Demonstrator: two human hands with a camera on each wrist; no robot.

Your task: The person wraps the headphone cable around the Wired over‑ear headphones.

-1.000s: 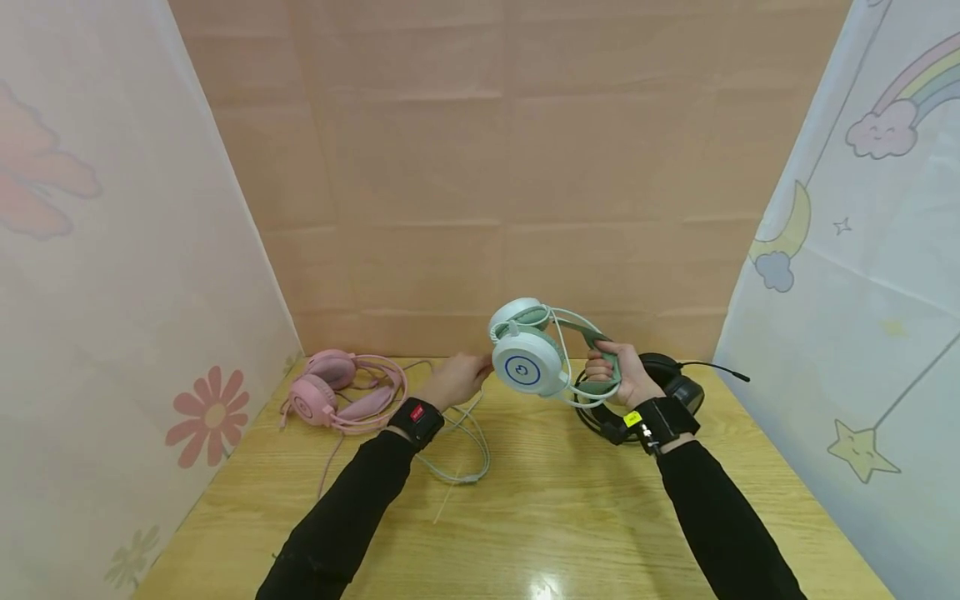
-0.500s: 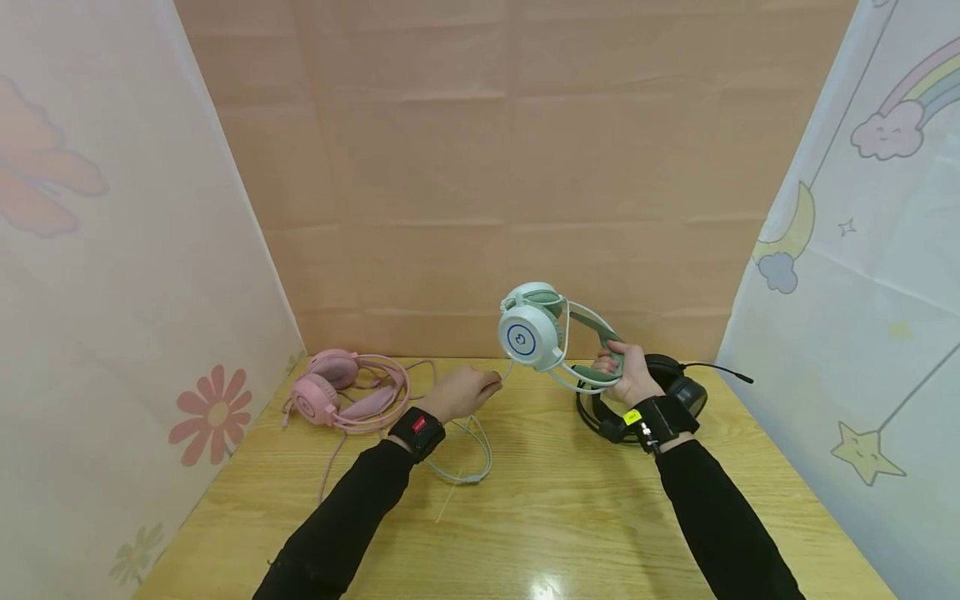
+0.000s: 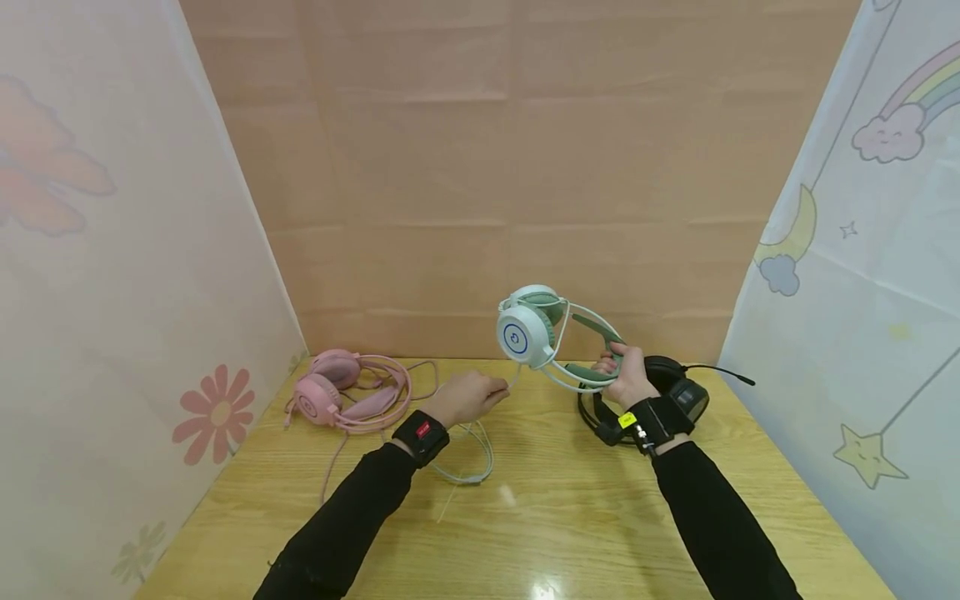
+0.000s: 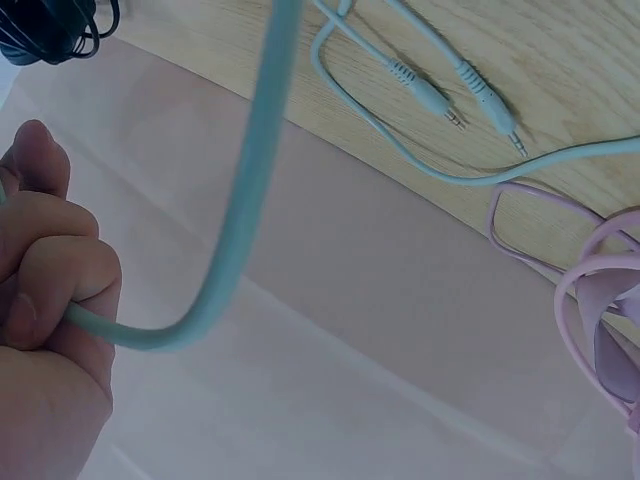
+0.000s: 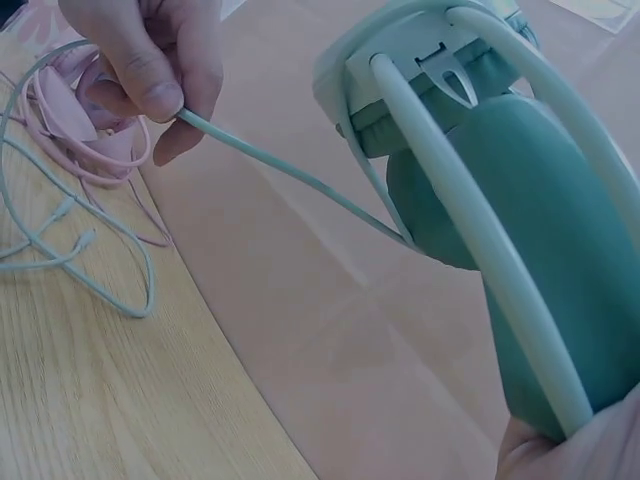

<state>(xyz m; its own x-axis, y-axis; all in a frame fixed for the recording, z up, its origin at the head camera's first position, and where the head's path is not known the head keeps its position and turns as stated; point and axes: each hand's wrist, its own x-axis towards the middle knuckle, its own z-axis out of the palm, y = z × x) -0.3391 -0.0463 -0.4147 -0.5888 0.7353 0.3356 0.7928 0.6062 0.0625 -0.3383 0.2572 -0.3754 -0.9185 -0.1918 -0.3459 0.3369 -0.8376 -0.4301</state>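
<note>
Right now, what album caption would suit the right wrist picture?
Left hand pinches the cable of green headphones gripped by the right hand, pink headphones on the table.

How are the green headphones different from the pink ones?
The green headphones are up in the right hand; the pink headphones lie on the table. The left hand pinches the green headphones' cord; the pink headphones' cord rests on the table. Both have two round ear cups.

We grip mint headphones [image 5: 545, 220] by the headband [image 5: 500, 270], right hand [image 5: 580, 450]; left hand [image 5: 165, 65] pinches their cable [image 5: 285, 168], plugs [image 5: 86, 240] on wood table [image 5: 110, 390].
</note>
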